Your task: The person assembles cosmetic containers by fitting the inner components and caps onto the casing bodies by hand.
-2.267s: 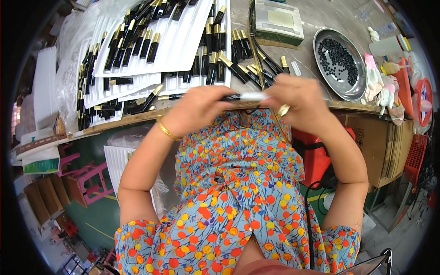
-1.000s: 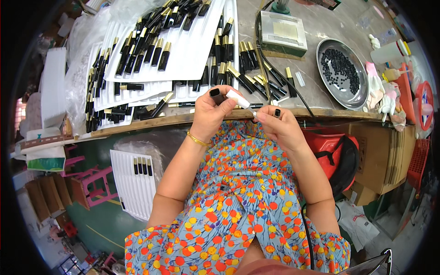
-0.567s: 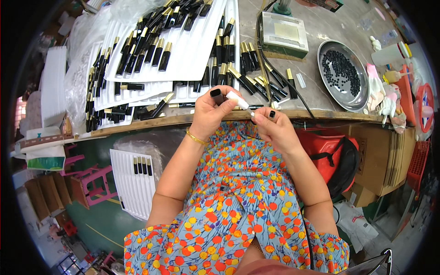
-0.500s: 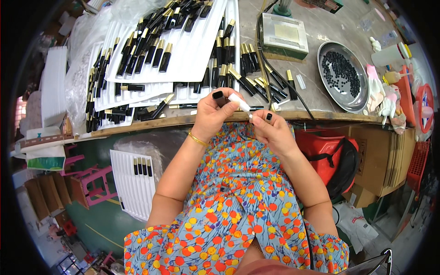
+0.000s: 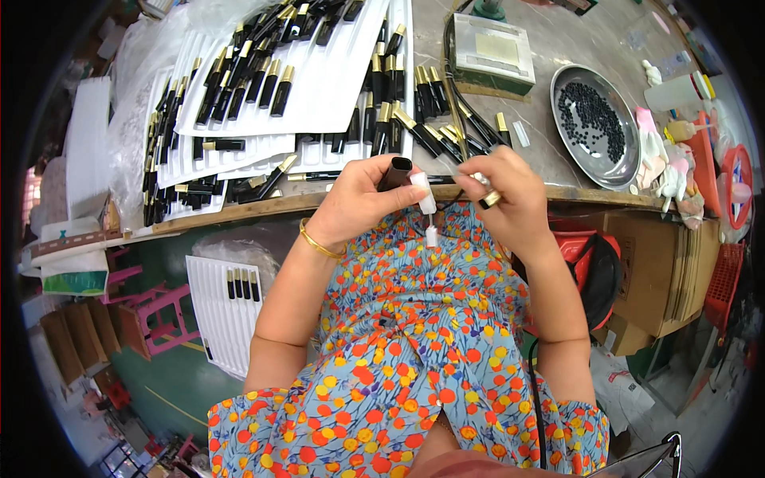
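Note:
My left hand (image 5: pixel 362 195) is closed around a black tube (image 5: pixel 396 170) whose open, squarish end points up. Between its thumb and fingers it also grips a white plastic piece (image 5: pixel 425 199). Below that piece, a thin stem leads to a small white tip (image 5: pixel 431 237). My right hand (image 5: pixel 514 195) is raised to the right of it, fingers curled, holding a small black cap with a gold band (image 5: pixel 489 199). A whitish bit at its fingertips is too small to make out. The two hands are apart, just over the bench's near edge.
Many black tubes with gold collars (image 5: pixel 271 88) lie on white ribbed trays (image 5: pixel 327 111) at the left. A steel dish (image 5: pixel 558 135) of small black pieces stands at the right. Behind my hands are a metal box (image 5: pixel 494 56) and black cables. Cardboard boxes (image 5: pixel 653 271) stand below the bench.
My hands have moved apart; the right one has drawn away to the right and up. The stem and white tip now hang below the white piece in my left hand.

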`<action>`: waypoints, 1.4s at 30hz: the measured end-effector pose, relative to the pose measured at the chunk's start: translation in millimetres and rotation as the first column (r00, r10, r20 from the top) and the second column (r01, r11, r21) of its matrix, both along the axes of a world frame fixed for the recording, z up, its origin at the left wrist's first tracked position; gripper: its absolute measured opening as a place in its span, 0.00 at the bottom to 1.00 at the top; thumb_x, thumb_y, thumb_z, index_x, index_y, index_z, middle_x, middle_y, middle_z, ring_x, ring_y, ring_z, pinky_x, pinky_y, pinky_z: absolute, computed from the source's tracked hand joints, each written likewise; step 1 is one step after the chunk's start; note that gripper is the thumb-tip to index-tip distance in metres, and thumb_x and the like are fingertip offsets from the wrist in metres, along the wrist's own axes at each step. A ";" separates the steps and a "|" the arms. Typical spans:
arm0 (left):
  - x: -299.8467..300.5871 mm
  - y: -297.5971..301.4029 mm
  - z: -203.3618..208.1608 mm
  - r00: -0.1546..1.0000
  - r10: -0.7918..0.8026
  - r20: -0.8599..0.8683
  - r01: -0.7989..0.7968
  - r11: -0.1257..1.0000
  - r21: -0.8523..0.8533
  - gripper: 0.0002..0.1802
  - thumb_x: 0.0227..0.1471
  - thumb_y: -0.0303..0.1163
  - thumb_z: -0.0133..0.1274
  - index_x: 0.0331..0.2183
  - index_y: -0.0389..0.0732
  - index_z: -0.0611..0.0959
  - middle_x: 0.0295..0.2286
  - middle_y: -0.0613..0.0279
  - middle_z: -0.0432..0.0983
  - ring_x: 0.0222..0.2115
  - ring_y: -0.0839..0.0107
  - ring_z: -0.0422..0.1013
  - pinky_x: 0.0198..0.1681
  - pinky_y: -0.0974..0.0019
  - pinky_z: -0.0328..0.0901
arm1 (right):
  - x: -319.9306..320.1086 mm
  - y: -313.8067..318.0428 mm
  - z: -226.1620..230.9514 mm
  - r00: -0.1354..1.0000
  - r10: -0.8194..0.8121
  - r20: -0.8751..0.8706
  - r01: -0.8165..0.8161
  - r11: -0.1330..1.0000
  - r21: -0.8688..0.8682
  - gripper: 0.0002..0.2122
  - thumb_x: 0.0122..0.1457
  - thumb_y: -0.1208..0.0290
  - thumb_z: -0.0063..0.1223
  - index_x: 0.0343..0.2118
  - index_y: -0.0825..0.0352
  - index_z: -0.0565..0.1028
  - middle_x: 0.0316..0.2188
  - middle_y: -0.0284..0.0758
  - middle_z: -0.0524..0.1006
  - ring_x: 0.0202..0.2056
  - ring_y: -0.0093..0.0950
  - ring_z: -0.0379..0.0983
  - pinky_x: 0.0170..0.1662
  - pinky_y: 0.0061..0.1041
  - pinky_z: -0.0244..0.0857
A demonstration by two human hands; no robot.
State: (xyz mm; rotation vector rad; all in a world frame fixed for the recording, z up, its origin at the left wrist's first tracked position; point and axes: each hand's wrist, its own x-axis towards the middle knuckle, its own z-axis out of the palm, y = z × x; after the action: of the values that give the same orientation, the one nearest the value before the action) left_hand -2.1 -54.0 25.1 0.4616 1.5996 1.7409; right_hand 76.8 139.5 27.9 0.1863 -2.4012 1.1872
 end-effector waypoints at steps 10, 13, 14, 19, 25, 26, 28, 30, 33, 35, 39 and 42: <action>1.9 2.4 15.8 0.995 -0.094 0.045 0.097 0.991 -0.090 0.09 0.42 0.29 0.58 0.27 0.35 0.78 0.22 0.72 0.72 0.24 0.87 0.63 0.27 0.80 0.60 | -6.1 3.4 26.5 0.943 0.330 -0.051 -0.285 0.875 0.392 0.08 0.41 0.76 0.53 0.27 0.64 0.68 0.18 0.31 0.62 0.17 0.28 0.65 0.18 0.25 0.59; 1.9 2.5 17.2 0.994 -0.102 0.043 0.106 0.989 -0.104 0.09 0.41 0.29 0.59 0.27 0.35 0.78 0.22 0.72 0.72 0.24 0.87 0.64 0.27 0.80 0.61 | -6.6 2.7 26.8 0.931 0.363 -0.033 -0.317 0.852 0.417 0.08 0.42 0.76 0.52 0.27 0.64 0.68 0.18 0.31 0.62 0.18 0.27 0.66 0.18 0.25 0.60; 1.9 2.7 18.7 0.992 -0.111 0.052 0.116 0.987 -0.115 0.09 0.42 0.29 0.58 0.28 0.35 0.78 0.22 0.72 0.72 0.24 0.87 0.64 0.27 0.80 0.61 | -6.5 2.4 25.6 0.931 0.362 -0.043 -0.316 0.862 0.397 0.08 0.41 0.76 0.54 0.27 0.64 0.69 0.18 0.31 0.63 0.17 0.28 0.65 0.18 0.25 0.59; -2.0 -0.2 18.7 0.984 -0.173 0.049 0.178 0.970 -0.167 0.09 0.42 0.28 0.57 0.28 0.34 0.78 0.23 0.70 0.73 0.25 0.86 0.65 0.28 0.79 0.62 | -8.5 1.2 28.2 0.918 0.394 -0.044 -0.354 0.865 0.357 0.09 0.40 0.77 0.56 0.27 0.65 0.70 0.17 0.32 0.63 0.16 0.30 0.64 0.17 0.26 0.58; -4.2 -1.7 26.8 0.952 -0.260 0.165 0.275 0.958 -0.077 0.09 0.43 0.25 0.55 0.30 0.32 0.78 0.25 0.66 0.74 0.27 0.83 0.68 0.31 0.78 0.64 | -7.2 -2.7 29.3 0.905 0.425 -0.026 -0.392 0.855 0.340 0.10 0.38 0.79 0.55 0.26 0.66 0.70 0.17 0.33 0.63 0.16 0.31 0.64 0.17 0.27 0.57; -3.7 -0.8 27.2 0.950 -0.254 0.181 0.268 0.961 -0.060 0.09 0.43 0.25 0.56 0.30 0.32 0.78 0.26 0.66 0.74 0.27 0.83 0.68 0.31 0.78 0.64 | -6.9 -2.1 28.8 0.904 0.427 -0.031 -0.398 0.865 0.304 0.10 0.37 0.79 0.55 0.25 0.66 0.69 0.17 0.33 0.63 0.16 0.31 0.64 0.17 0.27 0.57; -3.7 0.2 26.1 0.948 -0.246 0.200 0.260 0.965 -0.043 0.09 0.42 0.25 0.56 0.30 0.31 0.78 0.26 0.66 0.74 0.27 0.83 0.68 0.31 0.78 0.64 | -5.3 -0.5 27.9 0.902 0.430 -0.036 -0.407 0.874 0.265 0.10 0.37 0.80 0.55 0.25 0.66 0.69 0.18 0.33 0.63 0.16 0.30 0.64 0.17 0.27 0.57; -4.0 1.9 24.1 0.937 -0.257 0.234 0.274 0.961 -0.041 0.09 0.42 0.24 0.56 0.30 0.32 0.78 0.26 0.65 0.74 0.26 0.83 0.69 0.31 0.79 0.64 | -0.6 3.0 28.5 0.912 0.411 -0.002 -0.392 0.872 0.293 0.10 0.36 0.80 0.56 0.24 0.67 0.69 0.18 0.32 0.64 0.16 0.29 0.64 0.18 0.25 0.57; 0.1 7.2 22.4 0.936 -0.180 0.302 0.198 0.980 -0.032 0.08 0.39 0.22 0.58 0.27 0.34 0.78 0.19 0.70 0.70 0.17 0.86 0.60 0.19 0.82 0.53 | 3.5 6.4 30.7 0.911 0.410 0.040 -0.398 0.849 0.347 0.09 0.37 0.80 0.56 0.24 0.66 0.69 0.18 0.32 0.64 0.16 0.28 0.64 0.18 0.24 0.57; 0.4 4.1 20.3 0.923 -0.195 0.331 0.211 0.977 -0.011 0.08 0.39 0.23 0.58 0.27 0.34 0.78 0.19 0.69 0.71 0.18 0.86 0.62 0.20 0.82 0.55 | 4.4 5.0 31.5 0.912 0.409 0.032 -0.394 0.853 0.342 0.10 0.36 0.80 0.56 0.24 0.66 0.69 0.18 0.32 0.65 0.17 0.28 0.64 0.18 0.24 0.57; 6.2 8.0 25.7 0.918 -0.163 0.362 0.175 0.985 0.000 0.08 0.40 0.25 0.59 0.26 0.35 0.78 0.18 0.70 0.70 0.16 0.86 0.59 0.18 0.82 0.52 | 7.7 4.8 34.9 0.931 0.366 0.012 -0.350 0.878 0.326 0.11 0.35 0.80 0.57 0.24 0.66 0.69 0.19 0.32 0.66 0.17 0.27 0.65 0.18 0.24 0.58; 9.6 8.8 27.0 0.873 -0.155 0.462 0.142 0.988 0.062 0.07 0.40 0.25 0.59 0.25 0.35 0.77 0.17 0.70 0.69 0.15 0.86 0.58 0.17 0.81 0.51 | 7.7 3.6 35.0 0.940 0.339 -0.025 -0.316 0.898 0.307 0.11 0.34 0.81 0.57 0.24 0.66 0.70 0.19 0.31 0.66 0.17 0.27 0.65 0.18 0.23 0.58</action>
State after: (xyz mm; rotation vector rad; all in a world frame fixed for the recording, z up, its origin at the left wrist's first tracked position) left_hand 7.6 -45.3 52.1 0.1514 1.1659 1.6048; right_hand 84.5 143.1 62.9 0.7477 -2.5340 0.9166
